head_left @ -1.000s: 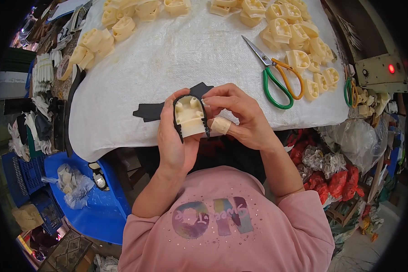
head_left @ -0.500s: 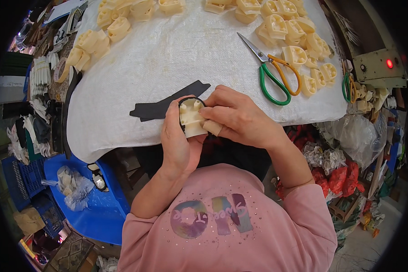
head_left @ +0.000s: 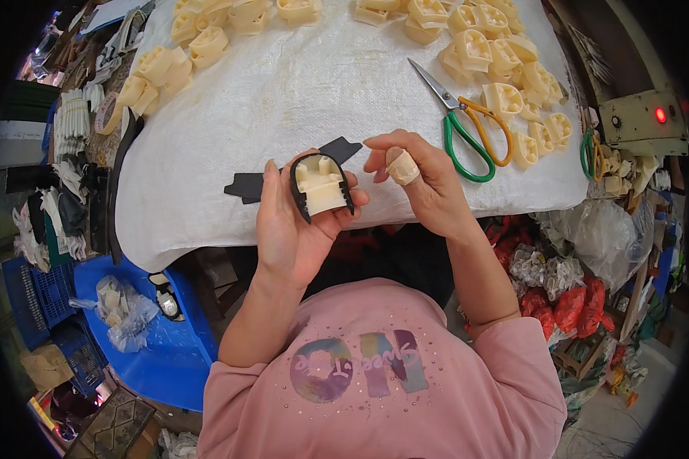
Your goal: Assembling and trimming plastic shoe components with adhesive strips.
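Note:
My left hand (head_left: 283, 229) holds a hollow, cream plastic heel-shaped piece (head_left: 319, 183), its open side facing up. A black covering runs round the piece's curved edge and down both sides. My right hand (head_left: 429, 183) hovers to the right of it, apart from it, with bent fingers and nothing visible in them. Beige tape is wrapped round its thumb. Behind my left hand, flat black strips (head_left: 245, 186) lie on the white woven sheet (head_left: 298, 99), partly hidden by the hand and the piece. Scissors (head_left: 467, 126) with green and orange handles lie open farther right.
Many similar cream pieces (head_left: 473, 50) stand along the far right and far left (head_left: 158, 66) of the table. A blue plastic chair (head_left: 161, 375) with a bag on it is at lower left. Red bags (head_left: 570, 306) lie at right, below a control box with a red light (head_left: 643, 118).
My right hand has let go of the heel-shaped piece and drawn away to the right. The left hand has tilted the piece and its fingers have opened out beneath it.

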A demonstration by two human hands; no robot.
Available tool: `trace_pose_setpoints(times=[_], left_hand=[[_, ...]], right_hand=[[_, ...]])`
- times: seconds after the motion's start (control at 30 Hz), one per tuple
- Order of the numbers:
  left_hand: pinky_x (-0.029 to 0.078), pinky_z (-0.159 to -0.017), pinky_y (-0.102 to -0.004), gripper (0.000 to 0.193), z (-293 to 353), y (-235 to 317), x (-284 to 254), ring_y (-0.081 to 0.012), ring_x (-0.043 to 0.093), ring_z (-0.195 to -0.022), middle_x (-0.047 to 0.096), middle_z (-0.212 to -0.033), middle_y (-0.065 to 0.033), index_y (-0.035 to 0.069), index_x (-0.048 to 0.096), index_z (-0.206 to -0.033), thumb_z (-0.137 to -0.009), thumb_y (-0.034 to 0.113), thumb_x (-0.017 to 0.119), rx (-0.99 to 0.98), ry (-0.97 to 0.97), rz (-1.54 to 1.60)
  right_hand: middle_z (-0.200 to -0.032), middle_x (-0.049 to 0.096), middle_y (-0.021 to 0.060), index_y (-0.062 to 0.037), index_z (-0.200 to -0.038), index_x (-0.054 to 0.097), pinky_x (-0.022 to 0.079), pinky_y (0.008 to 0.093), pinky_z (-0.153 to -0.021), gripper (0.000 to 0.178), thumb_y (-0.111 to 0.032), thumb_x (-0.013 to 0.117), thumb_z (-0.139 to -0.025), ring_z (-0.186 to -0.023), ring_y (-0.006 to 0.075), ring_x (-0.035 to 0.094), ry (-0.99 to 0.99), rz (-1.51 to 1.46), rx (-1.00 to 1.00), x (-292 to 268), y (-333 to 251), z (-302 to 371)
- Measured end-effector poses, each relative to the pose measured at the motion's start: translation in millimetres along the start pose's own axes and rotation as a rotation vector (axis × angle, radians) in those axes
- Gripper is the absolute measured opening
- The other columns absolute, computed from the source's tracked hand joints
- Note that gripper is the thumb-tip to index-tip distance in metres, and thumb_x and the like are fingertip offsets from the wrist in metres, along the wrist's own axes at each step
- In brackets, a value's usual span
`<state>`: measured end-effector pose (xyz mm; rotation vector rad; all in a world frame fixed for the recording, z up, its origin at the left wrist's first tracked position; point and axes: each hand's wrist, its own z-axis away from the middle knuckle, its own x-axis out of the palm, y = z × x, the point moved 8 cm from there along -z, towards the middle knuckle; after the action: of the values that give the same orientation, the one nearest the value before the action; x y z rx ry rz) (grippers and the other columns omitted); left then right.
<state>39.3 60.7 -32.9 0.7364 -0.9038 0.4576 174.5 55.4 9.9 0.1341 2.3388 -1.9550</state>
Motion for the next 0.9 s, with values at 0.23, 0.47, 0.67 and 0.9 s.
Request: trace_pose_setpoints(times=[0.23, 0.47, 0.67, 0.9], left_hand=[[0.048, -0.077, -0.0348, 0.057, 6, 6, 12, -0.0289, 0.059, -0.09, 0.053, -0.105, -0.019, 0.007, 0.032, -0.128, -0.096, 0.053, 0.02, 0.258, 0.019, -0.46], [0.045, -0.083, -0.0329, 0.085, 22, 11, 35, -0.0213, 0.052, -0.096, 0.043, -0.116, -0.0171, -0.005, 0.022, -0.135, -0.083, 0.052, 0.057, 0.725, -0.136, -1.166], [0.045, -0.068, -0.0245, 0.073, 19, 27, 28, -0.0149, 0.051, -0.089, 0.046, -0.103, -0.0072, 0.002, 0.046, -0.126, -0.064, 0.018, 0.081, 0.576, -0.033, -1.346], [0.036, -0.054, -0.0222, 0.068, 33, 27, 55, -0.013, 0.043, -0.073, 0.044, -0.092, -0.0037, 0.007, 0.061, -0.115, -0.049, -0.003, 0.077, 0.922, -0.093, -1.672]], right_hand=[[-0.08, 0.06, 0.0112, 0.0005, -0.097, 0.058, 0.047, 0.0311, -0.068, 0.026, -0.019, 0.062, -0.081, -0.077, 0.0239, 0.06, -0.078, 0.341, -0.057, 15, -23, -6], [-0.09, 0.06, 0.0118, 0.0053, -0.104, 0.055, 0.048, 0.0297, -0.065, 0.046, -0.03, 0.069, -0.077, -0.079, 0.0156, 0.06, -0.109, -0.061, 0.172, 28, 6, 4], [-0.092, 0.058, 0.0076, 0.0001, -0.109, 0.055, 0.045, 0.0238, -0.064, 0.036, -0.027, 0.061, -0.086, -0.075, 0.012, 0.056, 0.027, -0.109, -0.102, 10, 6, 6], [-0.071, 0.054, 0.0014, -0.004, -0.093, 0.061, 0.04, 0.0271, -0.055, 0.022, -0.025, 0.054, -0.09, -0.063, 0.01, 0.049, -0.187, -0.236, 0.354, 9, 25, -3]])
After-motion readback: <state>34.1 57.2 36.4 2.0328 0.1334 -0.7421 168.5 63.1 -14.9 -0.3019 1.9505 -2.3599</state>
